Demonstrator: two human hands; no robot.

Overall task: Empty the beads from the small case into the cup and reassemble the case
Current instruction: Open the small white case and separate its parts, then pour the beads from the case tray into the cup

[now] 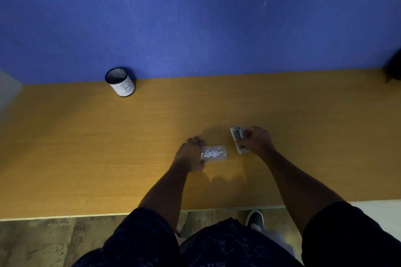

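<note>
A small clear case tray point(223, 156) lies flat on the wooden table, holding several white beads point(211, 153). My left hand point(191, 155) grips the tray's left end. My right hand point(256, 140) holds the case's other part, a clear cover point(237, 136), tilted on edge just right of the tray. A mesh cup point(120, 81) with a white label marked "B" stands upright at the far left of the table by the wall, well away from both hands.
The wooden table point(86, 147) runs the width of the view, backed by a blue wall point(195, 17). A dark object point(393, 67) sits at the far right edge. My shoe point(256, 219) and the floor show below the table's front edge.
</note>
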